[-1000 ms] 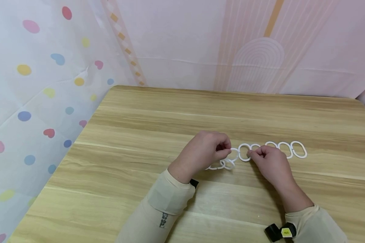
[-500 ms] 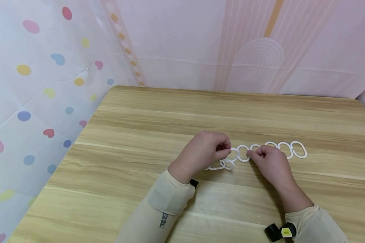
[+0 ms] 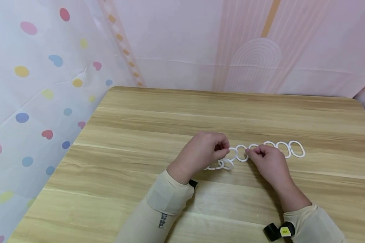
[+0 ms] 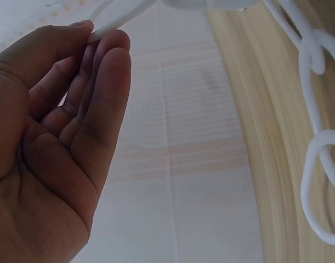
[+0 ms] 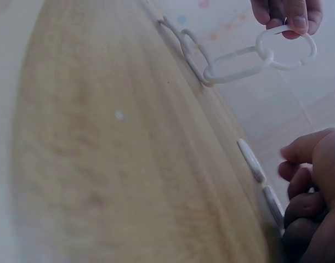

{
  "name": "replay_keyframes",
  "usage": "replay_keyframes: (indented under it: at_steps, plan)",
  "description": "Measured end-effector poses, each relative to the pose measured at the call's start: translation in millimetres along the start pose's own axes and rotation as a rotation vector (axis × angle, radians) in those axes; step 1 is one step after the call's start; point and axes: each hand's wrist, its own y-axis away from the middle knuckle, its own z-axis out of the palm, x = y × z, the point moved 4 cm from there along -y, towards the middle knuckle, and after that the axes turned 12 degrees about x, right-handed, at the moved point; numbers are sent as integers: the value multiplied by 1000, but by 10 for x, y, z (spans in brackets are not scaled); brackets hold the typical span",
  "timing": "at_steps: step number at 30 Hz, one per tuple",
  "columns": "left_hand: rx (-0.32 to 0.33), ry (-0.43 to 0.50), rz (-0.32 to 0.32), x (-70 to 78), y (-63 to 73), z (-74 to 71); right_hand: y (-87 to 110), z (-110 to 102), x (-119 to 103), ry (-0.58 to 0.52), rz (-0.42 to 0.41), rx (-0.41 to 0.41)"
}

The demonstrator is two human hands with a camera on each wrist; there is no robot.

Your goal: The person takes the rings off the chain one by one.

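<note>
My left hand (image 3: 202, 153) pinches a white plastic chain link (image 5: 286, 48) between thumb and fingertips, raised off the table. Other links hooked to it (image 5: 238, 67) hang down, and several more of the chain (image 3: 216, 165) lie partly hidden behind the left hand. My right hand (image 3: 270, 162) hovers low with fingers loosely curled, its thumb tip overlapping the edge of a flat white link (image 3: 242, 154) in the head view. In the right wrist view, nothing shows between the right fingers (image 5: 299, 153); two links (image 5: 249, 159) lie on the table beside them.
A row of separate white links (image 3: 297, 149) lies on the wooden table (image 3: 158, 114) behind and beyond my right hand. Patterned cloth (image 3: 176, 44) hangs along the back and left edges. A black wrist device (image 3: 273, 232) sits by the right sleeve.
The link at my right thumb tip shifted slightly left and toward me about a second ago. Both hands hold nearly still; the head view has shifted a little.
</note>
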Motion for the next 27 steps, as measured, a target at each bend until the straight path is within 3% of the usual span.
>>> replay_keyframes:
  at_steps: [15,21,27]
  plan:
    - [16,4,-18,-9,2,-10,64,-23,-33,-324,32,207]
    - [38,15,-21,-23,5,-16,150,-21,-178,-430,-81,223]
    - [55,28,-17,-17,-4,-15,228,3,-308,-433,-266,211]
